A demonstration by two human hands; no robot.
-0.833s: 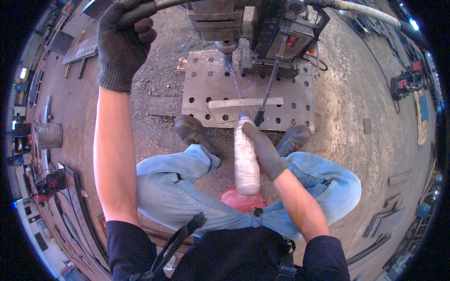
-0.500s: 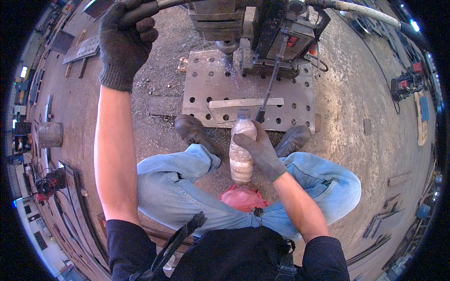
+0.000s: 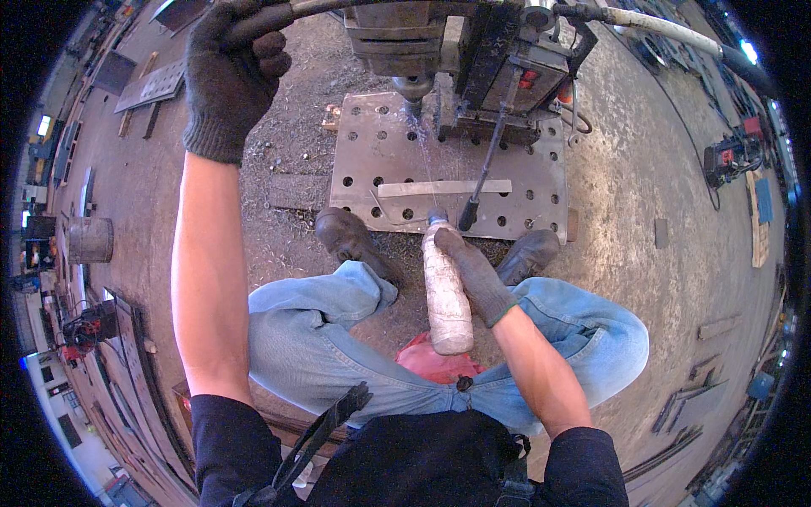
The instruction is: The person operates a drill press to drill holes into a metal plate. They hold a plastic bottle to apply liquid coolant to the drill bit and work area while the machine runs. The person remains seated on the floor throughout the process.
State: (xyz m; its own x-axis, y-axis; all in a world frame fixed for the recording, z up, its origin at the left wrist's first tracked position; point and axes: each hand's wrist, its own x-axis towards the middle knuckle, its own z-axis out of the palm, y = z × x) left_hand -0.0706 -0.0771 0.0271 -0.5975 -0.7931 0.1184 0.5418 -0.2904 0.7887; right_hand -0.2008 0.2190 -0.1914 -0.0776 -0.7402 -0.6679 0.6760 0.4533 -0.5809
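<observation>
My left hand, in a dark knit glove, is wrapped round a dark handle bar at the upper left. In my gloved right hand is a plastic squeeze bottle of whitish contents, tilted with its blue-grey cap facing the drill. A thin stream of liquid runs from the cap toward the chuck of a drilling machine. Below the chuck, wet-looking spatter marks a steel plate pierced with round holes. The drill's tip is hard to make out.
A flat metal strip lies on the plate beside a black-gripped lever. My boots stand at the plate's near edge. A red cloth is between my thighs. Metal shavings litter the floor at left, near a metal bucket.
The bottle has tipped, its base swinging toward me and slightly right while the cap faces the drill. A thin stream now leaves the cap. My left hand keeps its grip on the bar.
</observation>
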